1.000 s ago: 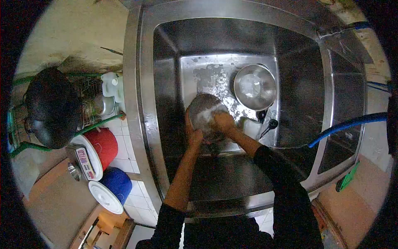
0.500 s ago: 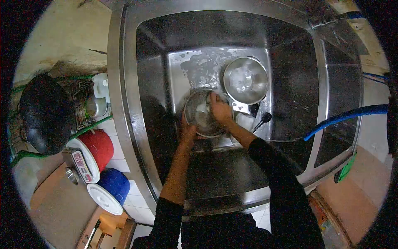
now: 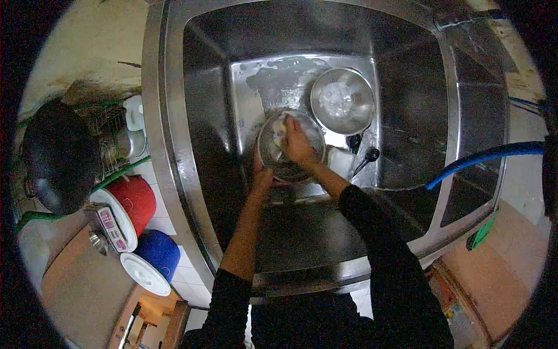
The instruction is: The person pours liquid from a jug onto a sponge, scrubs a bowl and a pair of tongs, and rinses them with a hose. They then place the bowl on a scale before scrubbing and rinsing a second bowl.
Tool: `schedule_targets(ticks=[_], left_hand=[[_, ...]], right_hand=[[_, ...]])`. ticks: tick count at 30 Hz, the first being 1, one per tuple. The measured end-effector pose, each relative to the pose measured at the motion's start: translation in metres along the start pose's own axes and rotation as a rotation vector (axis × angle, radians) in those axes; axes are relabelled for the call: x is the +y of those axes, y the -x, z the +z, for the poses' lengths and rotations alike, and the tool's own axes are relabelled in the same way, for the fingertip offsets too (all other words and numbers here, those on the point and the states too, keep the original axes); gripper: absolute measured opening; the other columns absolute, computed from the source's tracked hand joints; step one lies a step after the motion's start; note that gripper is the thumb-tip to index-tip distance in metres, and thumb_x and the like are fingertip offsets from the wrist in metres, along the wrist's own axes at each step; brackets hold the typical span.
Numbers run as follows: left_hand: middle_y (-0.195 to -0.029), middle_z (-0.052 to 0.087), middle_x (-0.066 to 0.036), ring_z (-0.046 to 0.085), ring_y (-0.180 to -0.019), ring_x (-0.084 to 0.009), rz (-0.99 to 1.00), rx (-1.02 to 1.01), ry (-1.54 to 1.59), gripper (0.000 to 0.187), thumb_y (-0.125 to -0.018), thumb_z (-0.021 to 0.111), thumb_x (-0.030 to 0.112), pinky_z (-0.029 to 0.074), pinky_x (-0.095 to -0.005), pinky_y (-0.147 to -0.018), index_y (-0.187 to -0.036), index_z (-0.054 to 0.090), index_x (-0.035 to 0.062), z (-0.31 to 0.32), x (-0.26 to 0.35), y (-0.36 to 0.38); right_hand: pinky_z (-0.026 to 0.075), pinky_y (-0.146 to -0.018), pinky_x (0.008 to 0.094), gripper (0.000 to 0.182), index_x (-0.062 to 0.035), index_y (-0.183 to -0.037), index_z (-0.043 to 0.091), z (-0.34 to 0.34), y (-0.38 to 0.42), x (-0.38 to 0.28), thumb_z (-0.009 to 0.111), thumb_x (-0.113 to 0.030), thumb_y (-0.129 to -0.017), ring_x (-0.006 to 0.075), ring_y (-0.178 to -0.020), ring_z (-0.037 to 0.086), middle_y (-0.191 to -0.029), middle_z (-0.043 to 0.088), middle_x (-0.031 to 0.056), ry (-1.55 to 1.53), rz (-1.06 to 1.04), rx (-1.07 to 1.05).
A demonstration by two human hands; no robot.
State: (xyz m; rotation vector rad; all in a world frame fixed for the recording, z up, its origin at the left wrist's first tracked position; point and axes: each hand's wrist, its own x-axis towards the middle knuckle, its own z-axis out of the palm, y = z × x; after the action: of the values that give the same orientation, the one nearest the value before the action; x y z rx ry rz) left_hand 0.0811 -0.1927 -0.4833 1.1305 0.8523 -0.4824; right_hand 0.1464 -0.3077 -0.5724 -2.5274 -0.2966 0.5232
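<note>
A round metal bowl (image 3: 268,152) is low in the sink, slightly tilted. My left hand (image 3: 263,175) grips its near left side, the fingers partly hidden behind the rim. Inside the bowl, my right hand (image 3: 297,144) presses a pale yellowish pad (image 3: 278,135) against the surface; its exact kind is hard to make out. Just beyond, to the right, stands a second metal bowl (image 3: 363,116) with foamy water in it. Next to my right wrist lie a whitish container (image 3: 342,161) and a dark-ended utensil (image 3: 371,155).
Steel walls of the deep sink (image 3: 314,247) surround both bowls. A blue hose (image 3: 488,160) reaches in over the right edge. Left of the sink are a black wok (image 3: 61,157), a wire rack, a red bucket (image 3: 135,200), a blue bucket (image 3: 160,256) and a scale (image 3: 110,227).
My right hand has shifted left across the bowl's inside, and the pale pad now shows under its fingers. My left hand keeps its hold on the bowl. The view has moved slightly.
</note>
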Motion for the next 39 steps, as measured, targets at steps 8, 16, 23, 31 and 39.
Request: schedule_targets(ticks=[8, 16, 23, 31, 39], left_hand=[[-0.131, 0.037, -0.014, 0.047, -0.11, -0.0324, -0.011, 0.124, -0.005, 0.06, -0.087, 0.046, 0.029, 0.053, -0.0426, -0.074, -0.139, 0.018, 0.0189, -0.012, -0.009, -0.014], [-0.124, 0.046, -0.016, 0.049, -0.11, -0.0267, 0.308, 0.171, -0.072, 0.055, -0.092, 0.04, 0.041, 0.042, -0.0353, -0.089, -0.132, 0.033, 0.0038, -0.04, -0.077, -0.053], [-0.127, 0.044, -0.022, 0.048, -0.11, -0.0346, 0.537, 0.313, -0.258, 0.044, -0.093, 0.043, 0.027, 0.037, -0.041, -0.095, -0.129, 0.039, 0.0012, -0.033, -0.049, -0.05], [-0.131, 0.036, -0.02, 0.039, -0.121, -0.0339, 0.484, 0.332, 0.101, 0.05, -0.092, 0.044, 0.011, 0.046, -0.0431, -0.088, -0.136, 0.023, 0.0043, -0.028, -0.063, -0.06], [-0.134, 0.026, -0.02, 0.043, -0.113, -0.038, 0.315, 0.273, 0.243, 0.058, -0.088, 0.043, 0.002, 0.057, -0.0418, -0.073, -0.137, 0.014, 0.0072, -0.017, -0.05, -0.05]], right_hand=[[0.044, -0.084, 0.0455, 0.041, 0.0051, -0.105, 0.055, -0.03, 0.024, -0.008, 0.057, -0.027, -0.079, 0.0406, -0.092, 0.056, -0.097, 0.057, 0.0297, -0.069, -0.316, -0.462], [0.049, -0.071, 0.044, 0.046, 0.0048, -0.1, 0.057, 0.018, 0.041, -0.031, 0.059, -0.034, -0.077, 0.0433, -0.086, 0.058, -0.085, 0.061, 0.0252, -0.337, 0.04, -0.209], [0.05, -0.057, 0.0423, 0.036, -0.0036, -0.108, 0.055, -0.066, 0.018, 0.028, 0.054, -0.024, -0.079, 0.0289, -0.068, 0.063, -0.08, 0.063, 0.0148, 0.607, -0.327, -0.241], [0.05, -0.058, 0.0492, 0.039, -0.0013, -0.109, 0.049, -0.162, 0.111, 0.013, 0.046, -0.034, -0.087, 0.0391, -0.068, 0.061, -0.079, 0.061, 0.021, 0.34, 0.178, -0.205], [0.05, -0.064, 0.0491, 0.049, 0.0007, -0.119, 0.042, -0.127, 0.14, -0.032, 0.052, -0.03, -0.082, 0.0397, -0.078, 0.06, -0.092, 0.059, 0.0236, 0.578, 0.223, -0.487]])
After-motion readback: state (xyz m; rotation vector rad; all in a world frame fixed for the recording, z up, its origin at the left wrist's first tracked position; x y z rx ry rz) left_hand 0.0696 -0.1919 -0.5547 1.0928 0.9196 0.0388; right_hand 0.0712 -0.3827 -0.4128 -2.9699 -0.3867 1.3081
